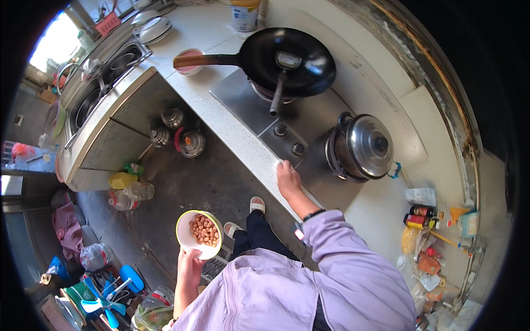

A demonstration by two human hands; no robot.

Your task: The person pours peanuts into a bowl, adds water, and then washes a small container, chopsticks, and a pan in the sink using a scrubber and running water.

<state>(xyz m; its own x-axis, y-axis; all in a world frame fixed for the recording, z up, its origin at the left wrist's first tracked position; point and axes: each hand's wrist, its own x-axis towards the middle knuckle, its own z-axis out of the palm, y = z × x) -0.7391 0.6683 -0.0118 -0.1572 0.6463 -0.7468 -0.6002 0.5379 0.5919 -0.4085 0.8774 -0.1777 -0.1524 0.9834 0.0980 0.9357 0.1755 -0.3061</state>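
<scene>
My left hand (191,262) grips a white bowl (185,231) with a yellow-green rim, tilted towards the camera. Shelled reddish-brown nuts, probably peanuts (205,230), lie inside it. My right hand (288,180) is at the counter's front edge, close to the knobs (297,149) of the steel gas stove (242,103). Its fingers are curled, and whether they hold something small is unclear. Over the far burner sits a black wok (308,53) with a metal spatula (278,93) in it. A lidded metal pot (368,147) stands on the nearer burner.
A pinkish bowl (189,71) sits under the wok's handle. Beyond are a tin (244,16) and a double sink (87,107). Bottles and seasoning bags (428,262) crowd the counter's right end. Kettles (192,144), plastic jugs (138,191) and a blue fan (103,302) are on the left.
</scene>
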